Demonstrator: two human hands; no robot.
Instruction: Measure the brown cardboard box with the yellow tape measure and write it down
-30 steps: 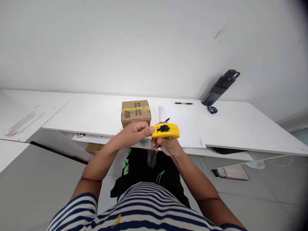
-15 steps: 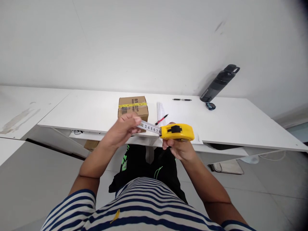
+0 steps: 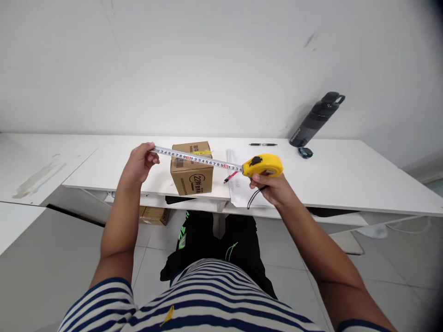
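Observation:
My right hand (image 3: 272, 188) grips the yellow case of a tape measure (image 3: 263, 166), its black wrist cord hanging below. The tape's white numbered blade (image 3: 207, 161) runs out to the left, where my left hand (image 3: 140, 161) pinches its end between thumb and finger. The stretched blade passes over the top of a brown cardboard box (image 3: 192, 177) that stands on the white desk. Whether the blade touches the box I cannot tell. Yellow packing tape and printed characters show on the box. Part of its top is hidden behind the blade.
Right of the box lie paper sheets (image 3: 238, 191) with a red pen (image 3: 230, 177). Farther back are a black pen (image 3: 263, 145), a dark bottle (image 3: 316, 119) and a small dark blue object (image 3: 305, 152). Another cardboard box (image 3: 154, 215) sits below the desk.
My hands have moved apart, the left one to the left and up, drawing out a longer length of blade. The case has risen slightly, and the blade now spans above the box.

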